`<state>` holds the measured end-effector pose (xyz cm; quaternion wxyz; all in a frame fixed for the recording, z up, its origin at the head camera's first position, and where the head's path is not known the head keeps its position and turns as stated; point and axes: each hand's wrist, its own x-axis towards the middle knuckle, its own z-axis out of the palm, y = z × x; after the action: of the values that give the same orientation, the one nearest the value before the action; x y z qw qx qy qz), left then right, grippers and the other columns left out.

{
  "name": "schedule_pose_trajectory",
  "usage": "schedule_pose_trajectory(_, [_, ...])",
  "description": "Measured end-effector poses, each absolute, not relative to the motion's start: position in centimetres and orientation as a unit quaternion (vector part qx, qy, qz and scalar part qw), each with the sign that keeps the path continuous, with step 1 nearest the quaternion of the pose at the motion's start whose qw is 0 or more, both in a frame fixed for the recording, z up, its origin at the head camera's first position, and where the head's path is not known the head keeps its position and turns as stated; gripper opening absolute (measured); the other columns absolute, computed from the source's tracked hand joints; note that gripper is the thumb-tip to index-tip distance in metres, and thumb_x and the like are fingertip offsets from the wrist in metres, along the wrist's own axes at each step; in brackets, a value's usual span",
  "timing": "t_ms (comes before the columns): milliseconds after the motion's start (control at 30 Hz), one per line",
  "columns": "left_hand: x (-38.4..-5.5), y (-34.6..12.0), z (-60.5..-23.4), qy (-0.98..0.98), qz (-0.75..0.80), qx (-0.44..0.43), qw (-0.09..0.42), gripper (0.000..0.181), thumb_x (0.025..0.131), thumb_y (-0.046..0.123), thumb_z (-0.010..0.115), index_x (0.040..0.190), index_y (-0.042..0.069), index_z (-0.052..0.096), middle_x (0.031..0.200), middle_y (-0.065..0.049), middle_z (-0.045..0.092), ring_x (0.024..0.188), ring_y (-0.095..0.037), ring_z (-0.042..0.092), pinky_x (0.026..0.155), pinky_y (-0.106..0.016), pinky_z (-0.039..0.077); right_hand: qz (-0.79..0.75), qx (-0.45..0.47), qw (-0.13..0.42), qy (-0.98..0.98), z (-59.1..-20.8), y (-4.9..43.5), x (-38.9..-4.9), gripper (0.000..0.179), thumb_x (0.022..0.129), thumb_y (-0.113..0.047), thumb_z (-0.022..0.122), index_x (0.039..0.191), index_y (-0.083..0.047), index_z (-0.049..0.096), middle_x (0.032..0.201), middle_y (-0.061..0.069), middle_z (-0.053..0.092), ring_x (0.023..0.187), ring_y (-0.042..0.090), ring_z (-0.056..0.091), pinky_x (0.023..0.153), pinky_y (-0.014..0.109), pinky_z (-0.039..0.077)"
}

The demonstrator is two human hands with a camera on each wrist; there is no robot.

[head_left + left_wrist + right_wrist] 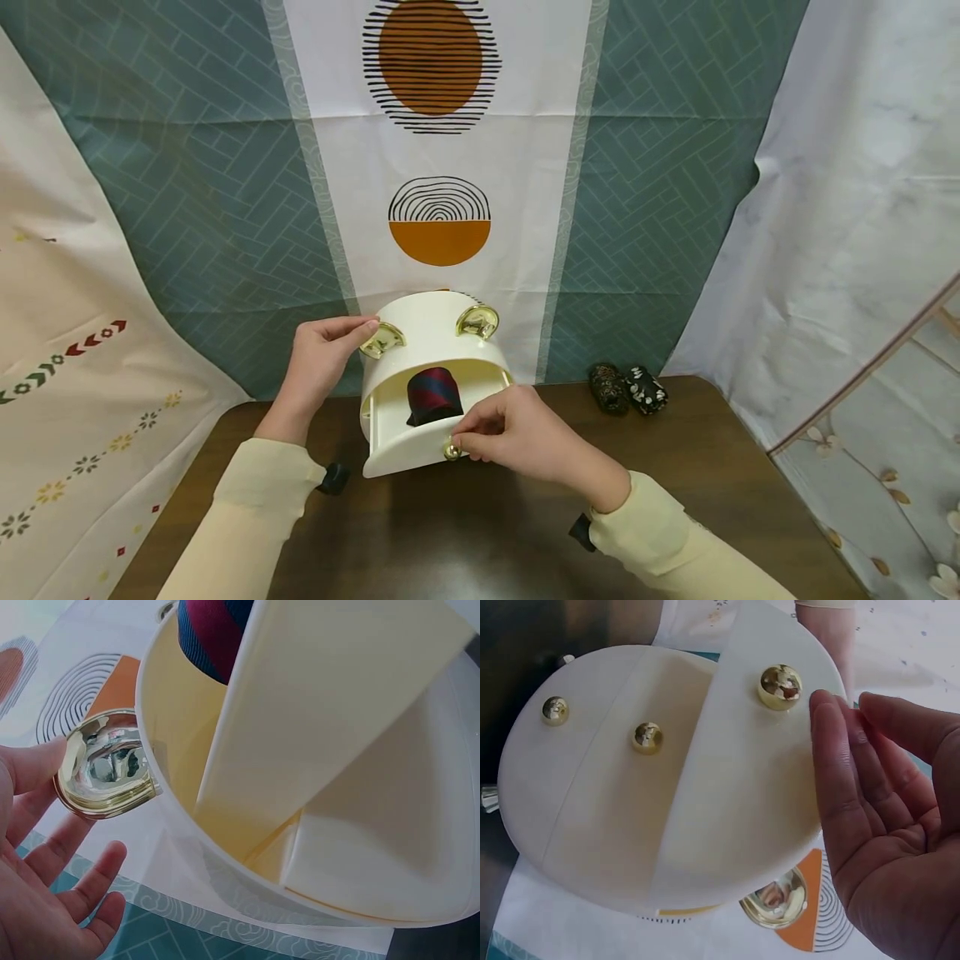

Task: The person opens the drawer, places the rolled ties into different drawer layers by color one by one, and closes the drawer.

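Observation:
A cream rounded drawer box (423, 321) with gold ear-shaped pieces stands on the table. Its top drawer (408, 450) is pulled out, and inside lies a rolled necktie (435, 394), dark red and navy striped. My left hand (324, 354) pinches the left gold ear (109, 765) between thumb and index finger, the other fingers spread loosely. At the drawer front, my right hand (513, 429) has its fingertips right beside the round gold knob (780, 687). In the right wrist view its fingers are relaxed and a small gap shows between them and the knob.
Two dark patterned rolls, one brownish (608, 388) and one black and white (646, 390), lie at the table's back right. Two lower gold knobs show on the box front. Patterned cloth (225, 208) hangs behind the brown table (675, 467).

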<state>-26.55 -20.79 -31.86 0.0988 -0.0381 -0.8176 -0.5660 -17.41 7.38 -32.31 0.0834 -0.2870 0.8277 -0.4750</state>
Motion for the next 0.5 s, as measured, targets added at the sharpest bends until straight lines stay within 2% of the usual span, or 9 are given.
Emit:
schedule_pose_trajectory(200, [-26.51,-20.83,-31.88,-0.815,-0.568,-0.042,0.105,0.044,0.081,0.049,0.068,0.109,0.015,0.072,0.112,-0.001,0.070,0.112,-0.013,0.056,0.103,-0.044,0.041,-0.437,-0.298,0.085,0.845,-32.78,7.30,-17.65,0.007,0.083,-0.029,0.072,0.087,-0.026,0.077,0.061,-0.012,0.064,0.056,0.005,0.056,0.048,0.023,0.047])
schedule_pose_trajectory(500, [-26.45,-20.85,-31.91,-0.816,-0.566,-0.047,0.104,0.043,0.081,0.048,0.068,0.109,0.016,0.072,0.113,-0.003,0.069,0.112,-0.014,0.055,0.103,-0.045,0.041,-0.436,-0.279,0.099,0.850,-32.62,7.16,-17.75,0.008,0.084,-0.028,0.071,0.086,-0.024,0.077,0.062,-0.001,0.067,0.053,0.007,0.057,0.051,0.027,0.052])
